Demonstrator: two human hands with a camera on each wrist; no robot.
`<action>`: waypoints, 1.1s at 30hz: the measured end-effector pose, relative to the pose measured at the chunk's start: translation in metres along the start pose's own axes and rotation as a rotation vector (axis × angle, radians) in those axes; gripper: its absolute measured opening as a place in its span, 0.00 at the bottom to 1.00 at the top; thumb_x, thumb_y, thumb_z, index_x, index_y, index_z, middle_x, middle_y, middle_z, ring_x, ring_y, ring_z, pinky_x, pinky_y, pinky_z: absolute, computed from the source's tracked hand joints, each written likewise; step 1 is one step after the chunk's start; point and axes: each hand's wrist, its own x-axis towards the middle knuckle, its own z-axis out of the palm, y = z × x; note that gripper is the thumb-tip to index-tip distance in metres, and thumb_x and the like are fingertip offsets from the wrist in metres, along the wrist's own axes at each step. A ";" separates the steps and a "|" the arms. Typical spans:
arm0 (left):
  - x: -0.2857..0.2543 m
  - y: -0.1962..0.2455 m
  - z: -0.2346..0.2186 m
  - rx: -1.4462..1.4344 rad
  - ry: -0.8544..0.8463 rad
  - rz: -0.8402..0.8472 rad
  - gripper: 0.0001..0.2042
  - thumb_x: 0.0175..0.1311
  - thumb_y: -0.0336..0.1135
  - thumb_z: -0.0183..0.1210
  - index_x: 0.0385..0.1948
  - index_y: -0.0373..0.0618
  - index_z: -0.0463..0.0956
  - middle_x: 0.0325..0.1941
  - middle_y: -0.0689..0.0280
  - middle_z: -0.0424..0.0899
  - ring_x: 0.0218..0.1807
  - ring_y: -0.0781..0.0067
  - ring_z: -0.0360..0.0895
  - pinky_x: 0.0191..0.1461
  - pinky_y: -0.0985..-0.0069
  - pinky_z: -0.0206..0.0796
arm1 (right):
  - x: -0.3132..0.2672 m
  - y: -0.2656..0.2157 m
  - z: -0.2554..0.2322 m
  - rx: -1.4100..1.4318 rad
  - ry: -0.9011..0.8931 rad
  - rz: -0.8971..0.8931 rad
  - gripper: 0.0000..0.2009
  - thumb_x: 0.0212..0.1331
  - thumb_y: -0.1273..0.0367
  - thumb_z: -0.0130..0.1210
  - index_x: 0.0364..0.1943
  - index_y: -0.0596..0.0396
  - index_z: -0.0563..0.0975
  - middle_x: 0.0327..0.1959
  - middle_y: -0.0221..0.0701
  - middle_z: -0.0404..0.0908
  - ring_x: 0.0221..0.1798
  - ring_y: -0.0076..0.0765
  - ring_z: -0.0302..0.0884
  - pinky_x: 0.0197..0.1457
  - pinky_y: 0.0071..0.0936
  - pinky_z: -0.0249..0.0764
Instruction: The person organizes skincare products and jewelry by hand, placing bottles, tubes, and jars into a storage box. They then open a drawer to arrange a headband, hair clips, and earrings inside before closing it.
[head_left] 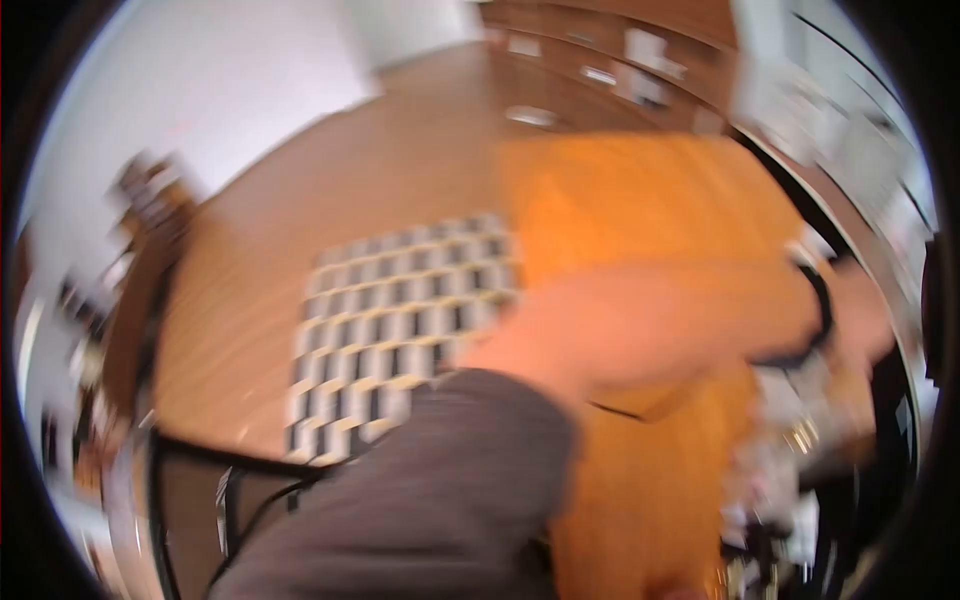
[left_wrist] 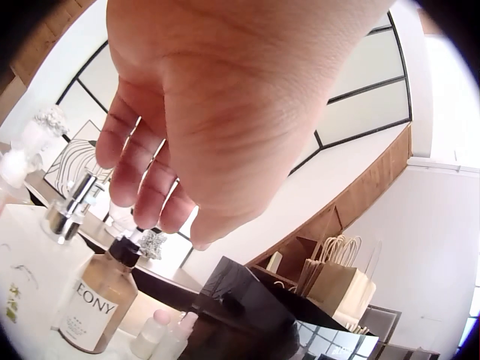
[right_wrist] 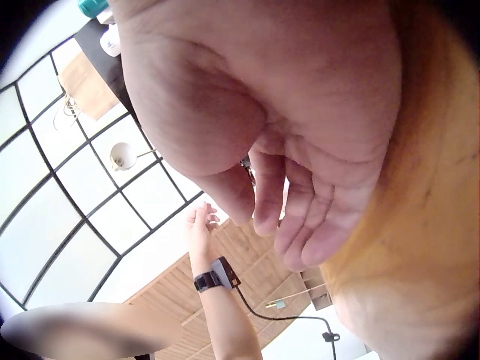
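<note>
In the head view my left arm, in a dark sleeve, stretches across to the right; the left hand (head_left: 862, 312) is blurred beyond a black wrist strap (head_left: 822, 305). The left wrist view shows that hand (left_wrist: 217, 112) with fingers loosely bent, above and behind an amber bottle (left_wrist: 97, 304) with a black pump top; no grip on it is visible. My right hand (right_wrist: 277, 120) hangs with loosely curled fingers beside an orange-brown surface (right_wrist: 420, 195) in the right wrist view. A small dark bit shows between its thumb and fingers; whether it is held is unclear.
A checkered mat (head_left: 400, 330) lies left of the orange surface (head_left: 640, 190). Blurred small items crowd the right edge. Around the amber bottle stand small pink-capped bottles (left_wrist: 171, 341), a silver-topped pump (left_wrist: 69, 214) and a black box (left_wrist: 240, 307). Paper bags (left_wrist: 341, 289) stand farther back.
</note>
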 end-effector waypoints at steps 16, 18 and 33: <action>0.089 0.058 0.026 -0.093 -0.496 -0.051 0.13 0.56 0.37 0.71 0.42 0.44 0.92 0.47 0.55 0.93 0.51 0.51 0.90 0.54 0.58 0.80 | 0.010 0.001 -0.002 0.124 -0.203 -0.017 0.14 0.76 0.64 0.59 0.47 0.66 0.82 0.48 0.45 0.84 0.50 0.44 0.80 0.53 0.38 0.74; 0.096 0.060 0.037 -0.086 -0.543 -0.012 0.22 0.56 0.48 0.74 0.40 0.35 0.88 0.40 0.48 0.90 0.45 0.45 0.87 0.49 0.56 0.79 | 0.011 -0.006 0.003 0.142 -0.222 0.018 0.13 0.76 0.65 0.59 0.48 0.65 0.82 0.48 0.45 0.84 0.50 0.44 0.80 0.54 0.38 0.74; 0.114 0.068 0.089 -0.081 -0.772 -0.050 0.25 0.60 0.52 0.74 0.53 0.42 0.89 0.51 0.56 0.92 0.55 0.51 0.88 0.60 0.57 0.78 | 0.013 -0.008 -0.002 0.076 -0.250 0.062 0.13 0.77 0.66 0.58 0.51 0.65 0.82 0.51 0.43 0.84 0.51 0.40 0.83 0.57 0.35 0.76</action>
